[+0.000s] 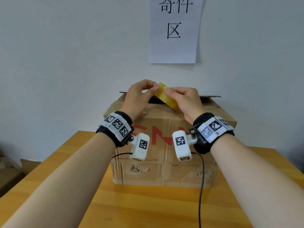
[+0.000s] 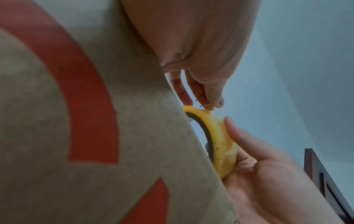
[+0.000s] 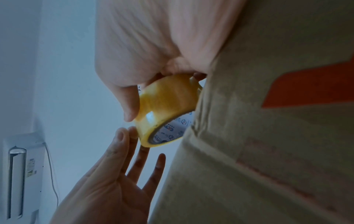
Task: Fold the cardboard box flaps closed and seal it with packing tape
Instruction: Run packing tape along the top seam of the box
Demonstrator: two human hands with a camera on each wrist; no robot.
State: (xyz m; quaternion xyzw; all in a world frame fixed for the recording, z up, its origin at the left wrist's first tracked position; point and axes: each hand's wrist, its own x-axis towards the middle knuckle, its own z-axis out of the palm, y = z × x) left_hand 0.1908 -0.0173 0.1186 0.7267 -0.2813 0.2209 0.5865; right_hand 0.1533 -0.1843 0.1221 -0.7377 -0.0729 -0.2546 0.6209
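Note:
A brown cardboard box point(image 1: 164, 170) with red letters stands on the wooden table point(image 1: 148, 208), close to the wall. Its near top flap lies folded down; behind it there is a dark gap, and the corrugated edge of the far flap shows at the back. Both hands hold a yellow roll of packing tape point(image 1: 169, 101) just above the box top. My right hand point(image 1: 187, 102) grips the roll, its thumb on the outer face point(image 3: 168, 98). My left hand point(image 1: 138, 96) pinches the roll's upper rim point(image 2: 222, 145) with thumb and forefinger, the other fingers straight. No loose tape end is visible.
A white paper sign point(image 1: 174, 30) hangs on the wall behind the box. A black cable point(image 1: 201, 186) runs from the right wrist camera down across the table's front. Brown cartons point(image 1: 9, 171) sit low at the left, beyond the table edge.

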